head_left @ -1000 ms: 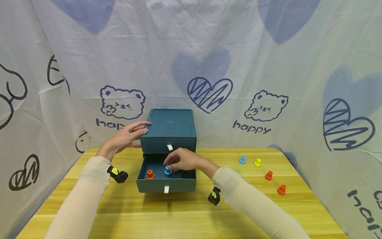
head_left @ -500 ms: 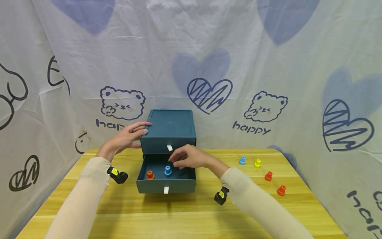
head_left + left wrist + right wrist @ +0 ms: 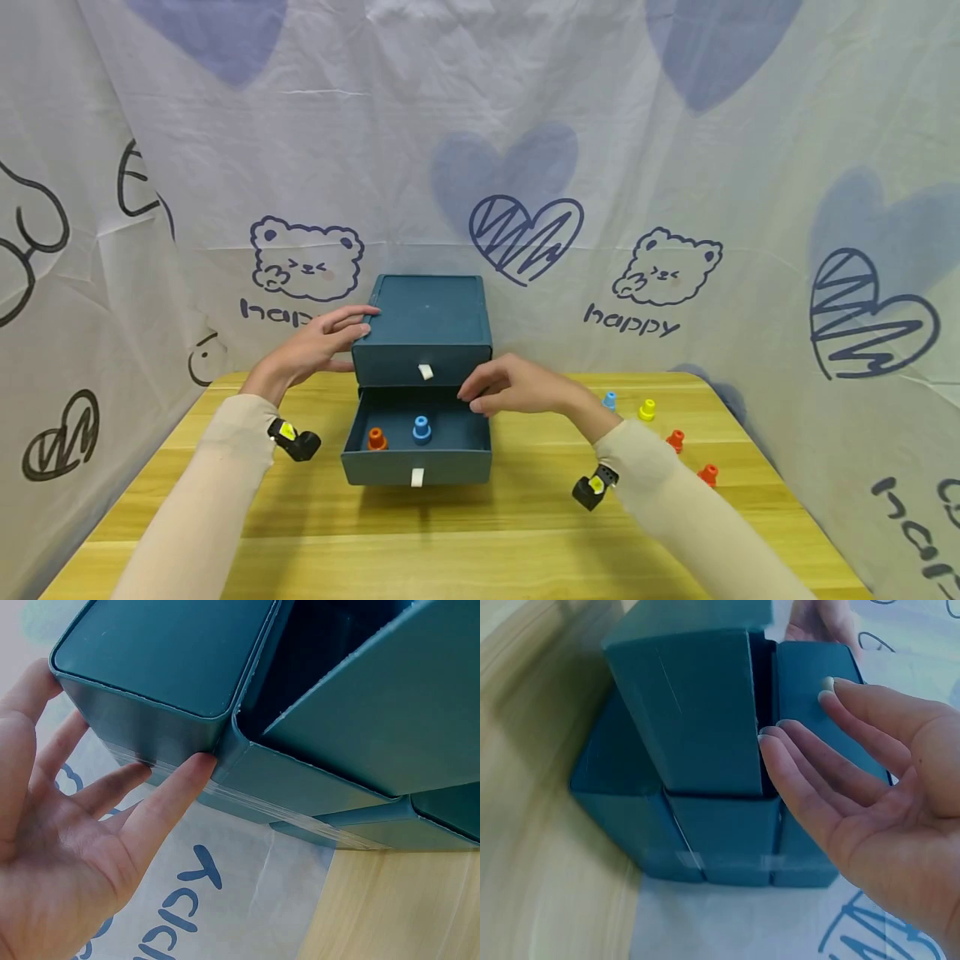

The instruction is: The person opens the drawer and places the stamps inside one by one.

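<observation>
A dark teal drawer cabinet point(image 3: 431, 312) stands at the table's back, its drawer point(image 3: 457, 469) with a white tab pulled out. Inside that drawer sit an orange stepped plastic piece point(image 3: 377, 439) and a blue stepped plastic piece point(image 3: 422, 430), apart from each other. My left hand point(image 3: 309, 346) rests spread fingers against the cabinet's upper left side; in the left wrist view its fingertips point(image 3: 201, 765) touch the side wall. With nothing in it, my right hand point(image 3: 528, 385) is over the drawer's right edge, fingers loosely bent. The right wrist view shows its fingers point(image 3: 802, 769) beside the drawer wall.
On the right of the wooden table point(image 3: 480, 558) stand a light blue piece point(image 3: 610, 401), a yellow piece point(image 3: 647, 409) and two red pieces point(image 3: 708, 475), partly behind the right sleeve. A printed cloth point(image 3: 420, 167) hangs behind and at both sides.
My right hand has let go of the blue piece, which stays in the drawer, and has moved right to the drawer's edge. The left hand stays in place.
</observation>
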### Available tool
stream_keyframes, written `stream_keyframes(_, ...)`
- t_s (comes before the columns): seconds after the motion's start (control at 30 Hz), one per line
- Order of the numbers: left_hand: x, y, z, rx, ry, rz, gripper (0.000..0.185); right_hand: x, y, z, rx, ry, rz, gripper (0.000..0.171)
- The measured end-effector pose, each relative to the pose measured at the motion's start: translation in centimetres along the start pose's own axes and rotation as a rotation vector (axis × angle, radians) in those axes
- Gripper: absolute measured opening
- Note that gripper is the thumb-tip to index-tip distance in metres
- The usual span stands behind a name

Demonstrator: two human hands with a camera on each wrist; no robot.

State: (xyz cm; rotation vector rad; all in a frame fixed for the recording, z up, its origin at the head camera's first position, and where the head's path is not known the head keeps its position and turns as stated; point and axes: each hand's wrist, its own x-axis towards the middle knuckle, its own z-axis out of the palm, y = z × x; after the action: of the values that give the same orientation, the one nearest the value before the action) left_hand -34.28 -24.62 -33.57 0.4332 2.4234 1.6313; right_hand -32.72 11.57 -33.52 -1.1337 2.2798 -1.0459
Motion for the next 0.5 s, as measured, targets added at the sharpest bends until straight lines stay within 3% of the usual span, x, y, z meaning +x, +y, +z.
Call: stream_keyframes(0.5,0.1,-0.2,-0.1,0.009,0.000,0.003,0.063,-4.6,2.2,-2.7,0.005,0.021,0.062,0.029)
